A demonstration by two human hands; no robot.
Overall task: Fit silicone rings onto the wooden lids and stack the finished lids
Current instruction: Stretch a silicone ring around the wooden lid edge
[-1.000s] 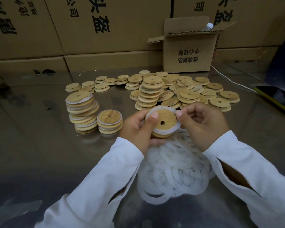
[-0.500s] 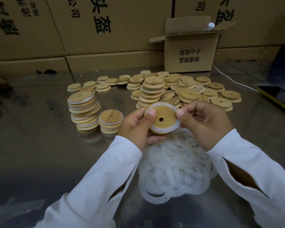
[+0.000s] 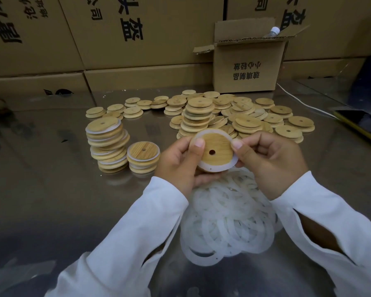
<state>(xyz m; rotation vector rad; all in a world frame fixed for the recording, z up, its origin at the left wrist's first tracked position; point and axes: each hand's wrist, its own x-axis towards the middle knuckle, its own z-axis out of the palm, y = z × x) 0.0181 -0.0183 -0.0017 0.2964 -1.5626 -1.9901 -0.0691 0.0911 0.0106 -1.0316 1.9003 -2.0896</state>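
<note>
On the small open box ahead of you, two upside-down lines read 玻璃制品 and 小心轻放. The cartons behind it carry big black inverted characters: you can make out 头盔 and 公司. The print further left is cropped and unclear.

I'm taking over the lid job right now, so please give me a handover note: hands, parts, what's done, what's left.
Left hand and right hand both pinch one lid. A ring sits around it, but I can't tell if it's fully seated.
Loose rings lie below the hands.
Done: tall stack and short stack of ringed lids, on the left.
Left: finish this lid, stack it, then the bare lids behind.
</note>
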